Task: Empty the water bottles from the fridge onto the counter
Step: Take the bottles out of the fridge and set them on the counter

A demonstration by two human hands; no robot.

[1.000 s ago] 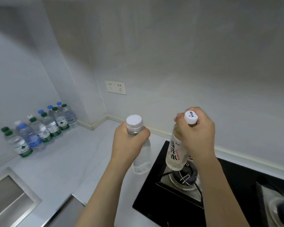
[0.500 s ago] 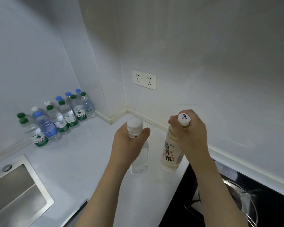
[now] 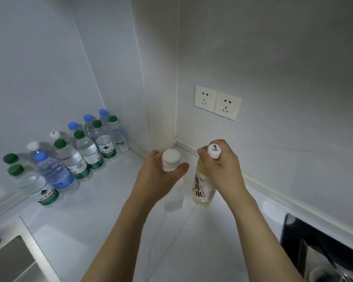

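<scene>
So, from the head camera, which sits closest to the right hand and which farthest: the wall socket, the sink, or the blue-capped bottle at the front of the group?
From the right hand:
1. Wall socket, on the wall just above it.
2. Blue-capped bottle, far to its left.
3. Sink, bottom-left corner.

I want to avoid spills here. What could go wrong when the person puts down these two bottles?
1. Both bottles are held only near the cap: the left hand on the clear bottle, the right hand on the labelled bottle. Such a high grip may let them swing or tip when they meet the counter.
2. They hang close together and may knock each other.
</scene>
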